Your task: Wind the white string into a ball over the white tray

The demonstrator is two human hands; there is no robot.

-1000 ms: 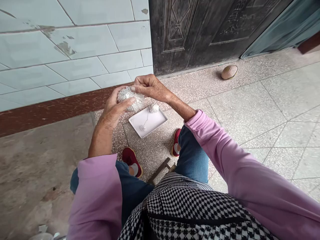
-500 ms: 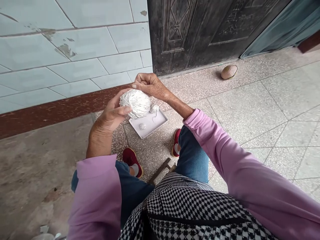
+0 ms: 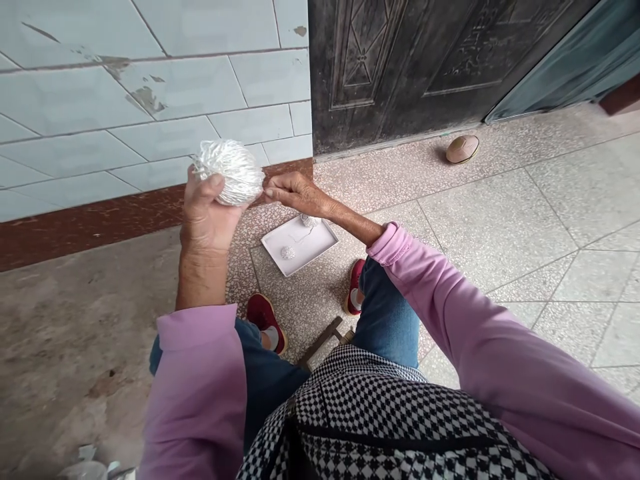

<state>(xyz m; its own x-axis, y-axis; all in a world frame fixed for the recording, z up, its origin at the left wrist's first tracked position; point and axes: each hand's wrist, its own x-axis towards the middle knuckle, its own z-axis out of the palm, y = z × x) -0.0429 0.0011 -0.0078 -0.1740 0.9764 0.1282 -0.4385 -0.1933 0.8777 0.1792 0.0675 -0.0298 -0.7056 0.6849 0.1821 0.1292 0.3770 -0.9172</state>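
Note:
My left hand (image 3: 207,210) is raised and wrapped round a large ball of white thread (image 3: 230,170). Just to its right, my right hand (image 3: 295,193) pinches the thread strand close to the ball, fingers pressed together. Below my hands a white tray (image 3: 320,243) lies on the floor. A small thread ball (image 3: 287,253) sits on it, and another small one (image 3: 307,220) lies at its far edge, partly behind my right wrist.
I sit low with red shoes (image 3: 265,320) on speckled floor tiles. A pale tiled wall (image 3: 125,120) with a dark red skirting is ahead left, a dark carved door (image 3: 400,60) ahead right. A small brown ball (image 3: 462,149) lies by the door.
My left hand has lifted the big thread ball up and to the left. My right hand has dropped slightly and now sits beside the ball instead of over it.

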